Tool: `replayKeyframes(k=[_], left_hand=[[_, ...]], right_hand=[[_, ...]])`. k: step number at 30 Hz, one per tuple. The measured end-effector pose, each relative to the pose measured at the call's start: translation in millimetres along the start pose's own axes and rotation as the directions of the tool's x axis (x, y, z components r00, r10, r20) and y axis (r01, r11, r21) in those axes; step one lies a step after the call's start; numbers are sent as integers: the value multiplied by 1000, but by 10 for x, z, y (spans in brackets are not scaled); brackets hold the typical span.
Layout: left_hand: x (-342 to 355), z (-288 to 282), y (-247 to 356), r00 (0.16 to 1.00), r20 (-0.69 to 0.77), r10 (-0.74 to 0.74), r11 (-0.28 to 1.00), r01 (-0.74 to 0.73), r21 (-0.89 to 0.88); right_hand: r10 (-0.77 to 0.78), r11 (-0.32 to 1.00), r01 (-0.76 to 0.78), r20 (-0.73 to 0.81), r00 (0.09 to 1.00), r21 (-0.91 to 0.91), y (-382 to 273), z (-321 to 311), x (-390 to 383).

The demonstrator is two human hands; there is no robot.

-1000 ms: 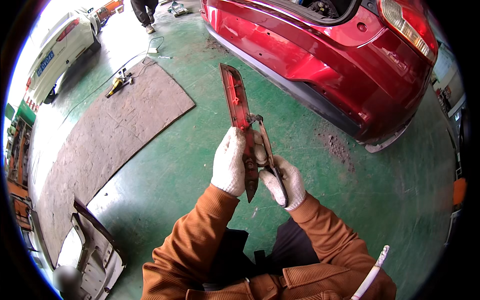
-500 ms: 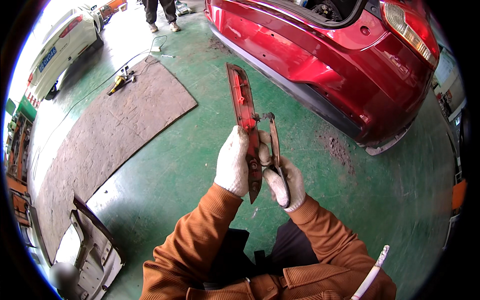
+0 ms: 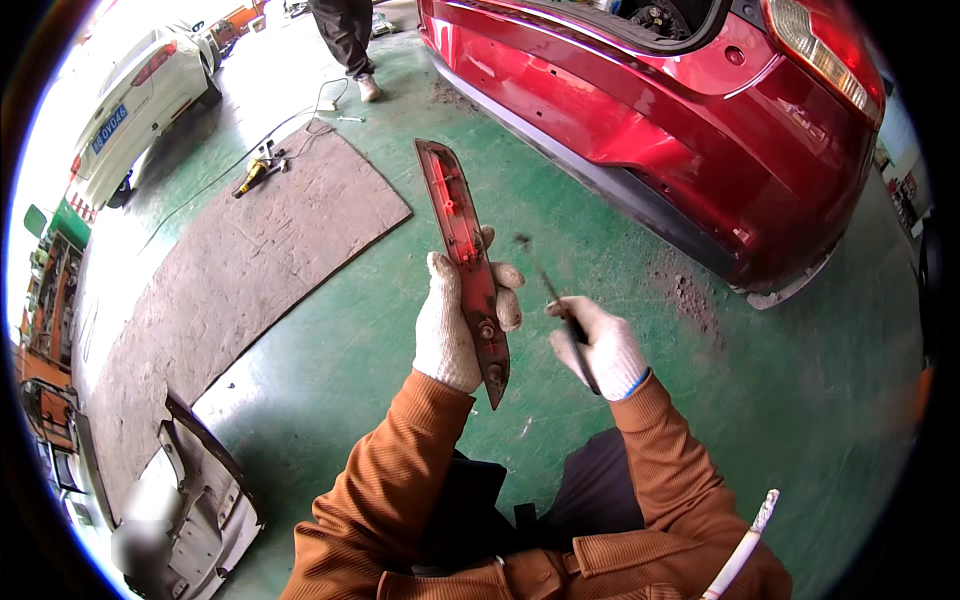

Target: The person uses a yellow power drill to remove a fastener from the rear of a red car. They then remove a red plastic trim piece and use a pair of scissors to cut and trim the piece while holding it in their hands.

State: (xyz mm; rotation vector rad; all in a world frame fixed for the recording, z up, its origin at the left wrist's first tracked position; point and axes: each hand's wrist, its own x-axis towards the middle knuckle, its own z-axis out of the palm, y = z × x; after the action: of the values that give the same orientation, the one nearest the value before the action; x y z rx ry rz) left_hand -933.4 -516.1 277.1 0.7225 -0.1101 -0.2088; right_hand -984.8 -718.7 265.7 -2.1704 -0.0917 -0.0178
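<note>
My left hand (image 3: pixel 450 325), in a white knitted glove, grips a long red plastic car trim strip (image 3: pixel 465 240) around its lower half. The strip stands nearly upright, tapers to a point at its lower end, and shows dirt, small bosses and round fixings on the facing side. To its right, my gloved right hand (image 3: pixel 605 345) is closed on a slim black-handled tool (image 3: pixel 577 350). The tool's thin shaft points up and left, apart from the strip. A dark blurred clump shows near its tip; the tool's exact kind cannot be made out.
A red car's dented rear bumper (image 3: pixel 600 140) fills the upper right, with dirt (image 3: pixel 690 300) on the green floor beside it. At left lie a brown mat (image 3: pixel 270 230), a yellow-black power tool (image 3: pixel 255 178) and a loose panel (image 3: pixel 215 500). A person (image 3: pixel 345 40) stands beyond.
My right hand has pulled the tool away from the strip, down and to the right. The strip has shifted slightly left in my left hand. The person's legs have moved.
</note>
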Motion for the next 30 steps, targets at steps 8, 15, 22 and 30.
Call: replayKeyframes(k=[8,15,22,30], left_hand=[[-3,35,-15,1000,-5,11,996,-10,91],[-83,16,-10,1000,9,-19,942,15,336],[-182,82,20,990,-136,22,913,36,405],[-222,11,-1,972,-225,74,905,30,425]], right_hand=[[-234,967,212,-160,959,-144,114,-55,-12],[-397,886,312,-213,893,-343,80,113,67],[-387,911,305,-322,864,-277,72,413,145],[-367,921,301,-295,882,-246,59,593,247]])
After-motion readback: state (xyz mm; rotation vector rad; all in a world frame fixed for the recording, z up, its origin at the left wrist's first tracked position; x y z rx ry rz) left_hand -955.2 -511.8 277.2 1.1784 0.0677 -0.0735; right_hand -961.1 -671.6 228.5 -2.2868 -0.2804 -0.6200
